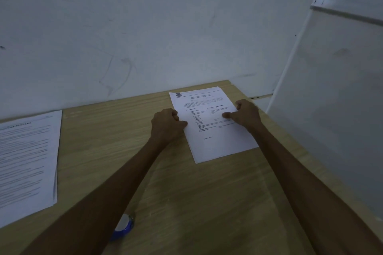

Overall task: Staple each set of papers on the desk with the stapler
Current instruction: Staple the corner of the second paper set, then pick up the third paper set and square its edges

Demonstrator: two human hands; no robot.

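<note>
Left hand: I see my left hand [166,123] curled at the left edge of the papers [213,124], thumb on top, holding that edge.
Right hand: my right hand [244,115] holds the right edge, thumb flat on the page, fingers curled at the rim.
Papers: this set lies on the desk [186,192], near the far right corner by the wall [145,27].
Stack: 1 more stack [27,163] lies at the left side, well apart.
Stapler: the blue stapler [124,226] sits near me, partly hidden under my left arm.
</note>
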